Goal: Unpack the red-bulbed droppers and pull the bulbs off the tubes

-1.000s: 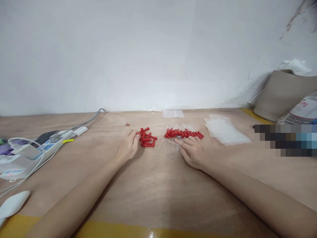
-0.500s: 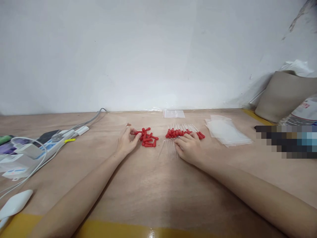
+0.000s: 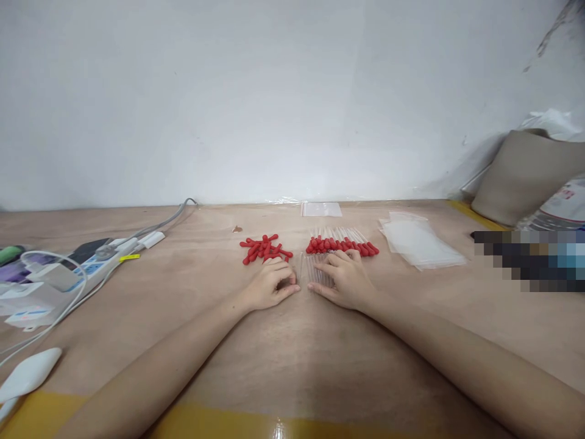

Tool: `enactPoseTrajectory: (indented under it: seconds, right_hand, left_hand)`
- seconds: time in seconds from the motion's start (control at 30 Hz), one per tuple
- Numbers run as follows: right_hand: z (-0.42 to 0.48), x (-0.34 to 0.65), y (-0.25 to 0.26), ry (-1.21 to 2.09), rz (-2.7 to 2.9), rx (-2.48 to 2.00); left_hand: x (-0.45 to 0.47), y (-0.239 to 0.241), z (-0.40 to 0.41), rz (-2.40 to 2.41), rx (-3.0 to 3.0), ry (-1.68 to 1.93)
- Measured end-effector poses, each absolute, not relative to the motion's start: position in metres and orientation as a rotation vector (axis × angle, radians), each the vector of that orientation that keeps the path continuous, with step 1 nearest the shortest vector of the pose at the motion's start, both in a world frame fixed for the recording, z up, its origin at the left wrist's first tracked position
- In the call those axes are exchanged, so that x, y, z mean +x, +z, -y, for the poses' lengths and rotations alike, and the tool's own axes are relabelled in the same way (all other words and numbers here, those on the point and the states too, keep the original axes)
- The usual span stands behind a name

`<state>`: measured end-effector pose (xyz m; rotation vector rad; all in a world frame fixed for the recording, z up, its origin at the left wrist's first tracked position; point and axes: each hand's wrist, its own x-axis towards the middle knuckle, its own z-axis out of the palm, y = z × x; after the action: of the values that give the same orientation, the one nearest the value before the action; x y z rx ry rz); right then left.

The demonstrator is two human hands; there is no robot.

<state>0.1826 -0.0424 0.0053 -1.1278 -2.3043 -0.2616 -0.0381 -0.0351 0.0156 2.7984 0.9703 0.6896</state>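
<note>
My left hand [image 3: 272, 285] rests on the wooden table [image 3: 292, 360] with its fingers curled in and thumb against them; what it holds, if anything, is hidden. Just beyond it lies a loose pile of red rubber caps [image 3: 262, 248]. My right hand [image 3: 343, 279] lies flat, fingers stretched over a bunch of clear glass tubes [image 3: 314, 268]. Behind that hand is a row of tubes fitted with red caps [image 3: 342, 246]. The two hands are almost touching at the thumbs.
A stack of clear plastic bags [image 3: 418, 244] lies to the right, a small bag [image 3: 321, 209] by the wall. A power strip with cables [image 3: 94, 263] and a white object [image 3: 27, 374] are at the left. A beige bag [image 3: 525, 174] stands at the far right.
My left hand has come away from the left side of the red caps and moved near and right, beside my right hand. The right hand shifted slightly toward me over the tubes.
</note>
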Motion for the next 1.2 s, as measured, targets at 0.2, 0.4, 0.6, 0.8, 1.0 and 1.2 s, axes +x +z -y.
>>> enactPoseTrajectory:
  seconds: [0.2,0.4,0.6,0.8,1.0,1.2]
  right_hand:
    - [0.043,0.198,0.011,-0.266,2.217,-1.203]
    - [0.043,0.211,-0.002,-0.116,2.101,-1.141]
    - [0.040,0.214,-0.011,0.000,2.058,-1.062]
    - [0.038,0.213,-0.018,-0.058,2.162,-1.071]
    - [0.045,0.210,-0.010,-0.183,2.232,-1.157]
    - [0.048,0.207,-0.003,-0.223,2.279,-1.160]
  left_hand:
    - [-0.033,0.016,0.036,-1.103,2.746,0.913]
    - [-0.008,0.030,0.008,-1.334,2.727,0.955]
    - [0.025,0.036,-0.023,-1.452,2.609,0.869]
    - [0.029,0.030,-0.032,-1.446,2.384,0.921]
    - [0.024,0.020,-0.028,-1.410,2.038,1.351]
    - [-0.004,0.006,0.001,-1.284,1.930,1.538]
